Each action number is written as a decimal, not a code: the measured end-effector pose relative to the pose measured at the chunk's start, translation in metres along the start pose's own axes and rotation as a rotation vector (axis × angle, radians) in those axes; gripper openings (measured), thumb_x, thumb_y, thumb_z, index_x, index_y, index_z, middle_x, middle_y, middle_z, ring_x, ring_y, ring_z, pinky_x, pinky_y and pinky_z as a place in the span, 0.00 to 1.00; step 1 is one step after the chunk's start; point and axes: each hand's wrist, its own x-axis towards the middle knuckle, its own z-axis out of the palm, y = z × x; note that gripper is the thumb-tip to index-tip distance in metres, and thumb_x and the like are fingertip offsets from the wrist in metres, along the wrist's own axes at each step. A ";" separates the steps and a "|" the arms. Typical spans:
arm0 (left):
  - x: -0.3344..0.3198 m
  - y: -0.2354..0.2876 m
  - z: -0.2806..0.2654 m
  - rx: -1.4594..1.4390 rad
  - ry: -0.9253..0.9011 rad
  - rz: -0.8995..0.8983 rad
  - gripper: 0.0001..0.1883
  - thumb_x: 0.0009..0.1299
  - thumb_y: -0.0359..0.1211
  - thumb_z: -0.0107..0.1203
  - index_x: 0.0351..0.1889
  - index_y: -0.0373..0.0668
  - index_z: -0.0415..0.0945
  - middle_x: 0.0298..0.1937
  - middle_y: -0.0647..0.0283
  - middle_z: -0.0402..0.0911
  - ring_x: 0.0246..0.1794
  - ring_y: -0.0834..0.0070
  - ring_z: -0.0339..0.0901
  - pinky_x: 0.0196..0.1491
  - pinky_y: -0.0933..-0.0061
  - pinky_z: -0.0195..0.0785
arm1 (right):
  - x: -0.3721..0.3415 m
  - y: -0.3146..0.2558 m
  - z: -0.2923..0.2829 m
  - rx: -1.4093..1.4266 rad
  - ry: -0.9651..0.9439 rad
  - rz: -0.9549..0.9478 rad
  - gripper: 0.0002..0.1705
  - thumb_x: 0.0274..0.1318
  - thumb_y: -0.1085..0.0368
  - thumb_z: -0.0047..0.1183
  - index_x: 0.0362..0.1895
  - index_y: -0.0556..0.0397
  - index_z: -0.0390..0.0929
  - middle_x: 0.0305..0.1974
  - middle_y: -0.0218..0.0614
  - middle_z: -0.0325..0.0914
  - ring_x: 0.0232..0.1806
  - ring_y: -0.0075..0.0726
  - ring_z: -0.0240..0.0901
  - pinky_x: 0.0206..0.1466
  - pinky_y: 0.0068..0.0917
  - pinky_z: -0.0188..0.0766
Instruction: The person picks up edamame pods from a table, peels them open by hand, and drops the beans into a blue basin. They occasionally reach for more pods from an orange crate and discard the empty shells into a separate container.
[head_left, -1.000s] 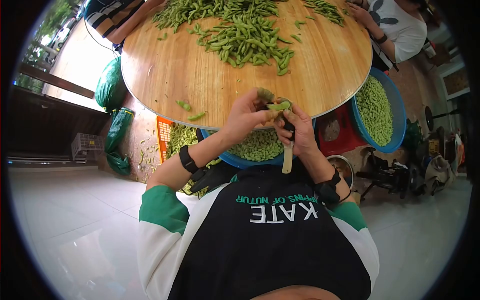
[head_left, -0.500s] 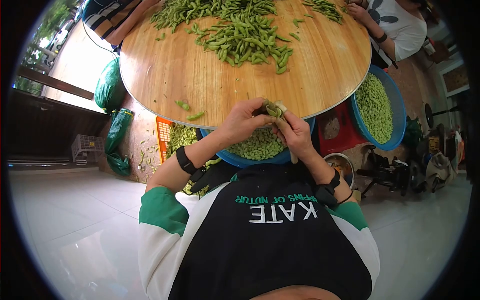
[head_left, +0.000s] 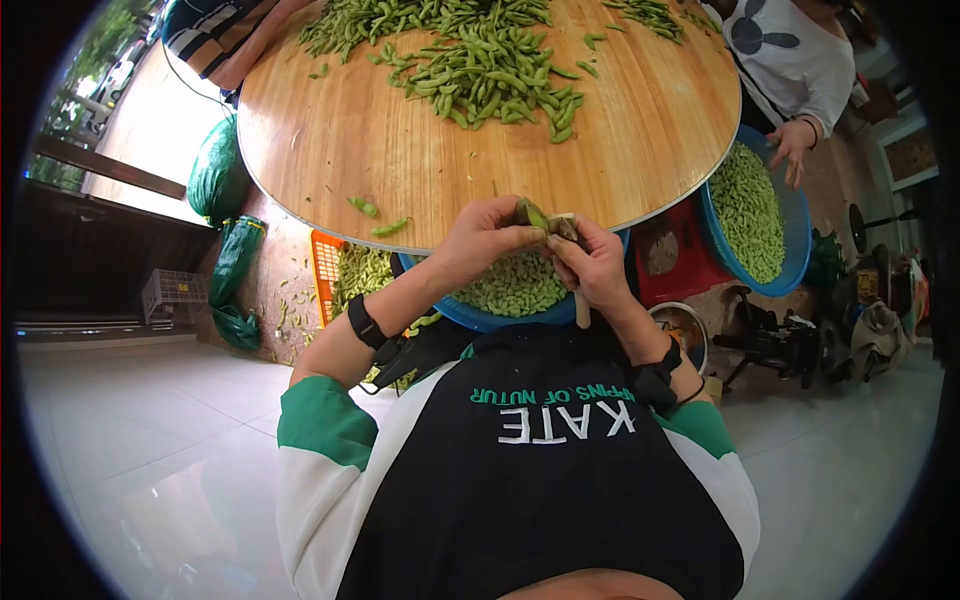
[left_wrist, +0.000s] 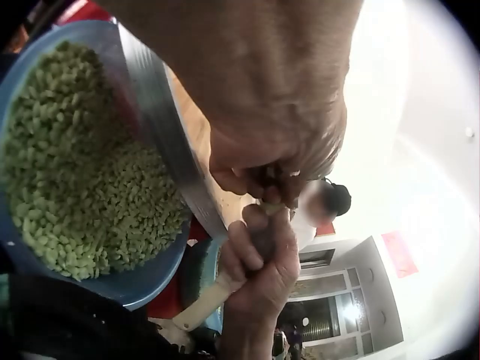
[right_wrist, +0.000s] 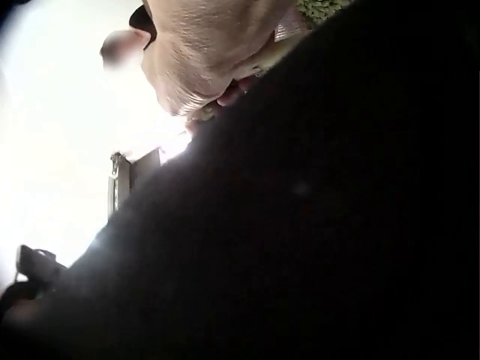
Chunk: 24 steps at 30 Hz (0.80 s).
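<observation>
My left hand (head_left: 490, 235) pinches a green soybean pod (head_left: 536, 216) between thumb and fingers, over the near table edge. Its fingertips meet those of my right hand (head_left: 598, 268), which grips a pale-handled knife (head_left: 583, 308); the handle points back toward my body and the blade is hidden. In the left wrist view the knife handle (left_wrist: 202, 304) sticks out below the right fist, and a dark cover shows on a finger. Below both hands is a blue basin (left_wrist: 154, 291) of shelled green beans (left_wrist: 82, 172). The right wrist view is mostly blocked by something dark.
On the round wooden table (head_left: 330, 150) lies a large heap of pods (head_left: 490, 70), with loose pods (head_left: 390, 228) near the left edge. An orange basket (head_left: 327, 275) stands lower left. Another person's hand (head_left: 793, 142) is over a second blue basin (head_left: 790, 270) at right.
The right hand's knife handle has swung slightly, and the pod has shifted left into the left fingertips. At right, the other person's hand has moved from the table to over the basin.
</observation>
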 end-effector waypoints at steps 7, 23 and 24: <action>-0.001 -0.013 0.001 -0.092 -0.003 -0.050 0.06 0.66 0.28 0.57 0.38 0.36 0.77 0.31 0.67 0.79 0.28 0.84 0.72 0.30 0.83 0.65 | 0.003 0.007 -0.006 -0.091 -0.033 0.018 0.07 0.57 0.69 0.54 0.40 0.56 0.74 0.22 0.26 0.71 0.16 0.13 0.59 0.18 0.15 0.54; -0.006 -0.006 0.006 -0.142 0.097 -0.094 0.06 0.70 0.30 0.53 0.37 0.35 0.77 0.29 0.70 0.76 0.22 0.88 0.63 0.24 0.86 0.54 | -0.010 -0.022 0.000 0.057 -0.133 0.189 0.21 0.67 0.62 0.43 0.61 0.56 0.63 0.30 0.29 0.72 0.20 0.18 0.61 0.19 0.15 0.57; -0.006 -0.009 0.006 -0.142 0.098 -0.095 0.06 0.70 0.30 0.53 0.37 0.35 0.77 0.29 0.70 0.76 0.22 0.88 0.63 0.24 0.86 0.54 | -0.010 -0.022 0.002 0.141 -0.152 0.199 0.20 0.68 0.62 0.41 0.60 0.56 0.62 0.30 0.29 0.71 0.19 0.17 0.59 0.18 0.14 0.56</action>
